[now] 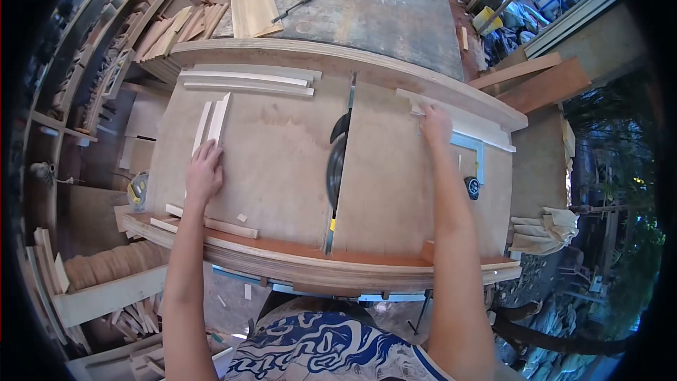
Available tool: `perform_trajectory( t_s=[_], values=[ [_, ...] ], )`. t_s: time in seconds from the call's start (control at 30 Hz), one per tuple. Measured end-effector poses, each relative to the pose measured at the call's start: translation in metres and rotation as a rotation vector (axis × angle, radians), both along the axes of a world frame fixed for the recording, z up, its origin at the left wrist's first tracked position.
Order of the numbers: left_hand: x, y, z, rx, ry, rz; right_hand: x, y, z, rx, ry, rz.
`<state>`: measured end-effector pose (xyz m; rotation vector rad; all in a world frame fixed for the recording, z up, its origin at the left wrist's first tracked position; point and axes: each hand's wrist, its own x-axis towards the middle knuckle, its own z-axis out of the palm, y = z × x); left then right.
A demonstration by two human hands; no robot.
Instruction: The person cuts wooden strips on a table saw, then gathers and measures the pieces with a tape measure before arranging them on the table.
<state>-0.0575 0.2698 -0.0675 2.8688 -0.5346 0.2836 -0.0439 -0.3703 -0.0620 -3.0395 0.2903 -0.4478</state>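
My left hand point(204, 169) is closed over the lower part of a pair of pale wooden strips point(220, 116) lying lengthwise on the left half of a plywood saw sled point(282, 148). My right hand point(437, 125) has its fingers closed at the left end of a pale wooden strip point(486, 139) along the sled's far fence, at right. Between the hands, a dark circular saw blade point(336, 169) rises through the slot. Beside my right forearm are a light blue square point(481, 155) and a small black tape measure point(472, 188).
More strips point(247, 81) lie against the far fence point(338, 53) at left. Short offcuts point(229, 226) rest by the near fence point(317, 261). Behind is a workbench point(367, 14) with tools and a board point(254, 5). Shelves of wood pieces point(106, 49) line the left.
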Motion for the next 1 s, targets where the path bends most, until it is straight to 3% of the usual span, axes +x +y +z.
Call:
perform_trajectory(
  t_s=[0.17, 0.27, 0.37, 0.43, 0.47, 0.53, 0.57, 0.6, 0.63, 0.67, 0.7, 0.77, 0.83, 0.9, 0.97, 1.0],
  values=[
    [-0.01, -0.014, 0.017, -0.148, 0.009, -0.015, 0.006, 0.011, -0.019, -0.023, -0.132, 0.116],
    [-0.021, -0.024, 0.028, -0.206, -0.001, 0.01, 0.0, 0.023, -0.006, -0.161, -0.17, 0.08],
    [-0.028, -0.037, 0.048, -0.322, 0.014, 0.024, 0.002, 0.023, 0.023, -0.103, -0.212, 0.169],
    [-0.036, -0.048, 0.066, -0.418, -0.035, -0.02, -0.003, 0.022, 0.079, -0.087, -0.573, 0.331],
    [-0.042, -0.054, 0.073, -0.418, -0.016, -0.004, -0.018, 0.025, 0.126, -0.113, -0.431, 0.178],
    [-0.053, -0.06, 0.088, -0.595, -0.058, -0.05, -0.074, 0.052, 0.228, -0.059, -0.699, 0.149],
    [-0.06, -0.063, 0.093, -0.584, -0.046, -0.035, -0.089, 0.014, 0.258, 0.334, -0.799, 0.472],
    [-0.067, -0.065, 0.098, -0.654, -0.059, -0.042, -0.139, 0.087, 0.309, 0.035, -0.814, -0.037],
    [-0.074, -0.067, 0.1, -0.727, -0.077, -0.052, -0.171, 0.073, 0.342, 0.071, -0.827, 0.044],
    [-0.079, -0.068, 0.099, -0.788, -0.068, -0.066, -0.202, 0.064, 0.362, 0.181, -0.895, -0.095],
    [-0.085, -0.068, 0.102, -0.779, -0.065, -0.059, -0.234, 0.018, 0.374, 0.329, -1.035, -0.08],
    [-0.101, -0.069, 0.107, -0.893, 0.199, -0.139, -0.292, -0.04, 0.38, 0.728, -1.045, 0.177],
    [-0.112, -0.068, 0.106, -0.911, 0.316, -0.172, -0.299, 0.007, 0.347, 0.906, -0.888, 0.099],
    [-0.119, -0.066, 0.098, -0.928, 0.442, -0.2, -0.298, 0.014, 0.273, 1.04, -0.721, 0.017],
    [-0.122, -0.065, 0.083, -0.77, 0.776, -0.193, -0.294, 0.034, 0.187, 1.197, -0.613, -0.165],
    [-0.122, -0.066, 0.076, -0.764, 0.779, -0.189, -0.289, 0.052, 0.155, 1.29, -0.589, -0.264]
  ],
)
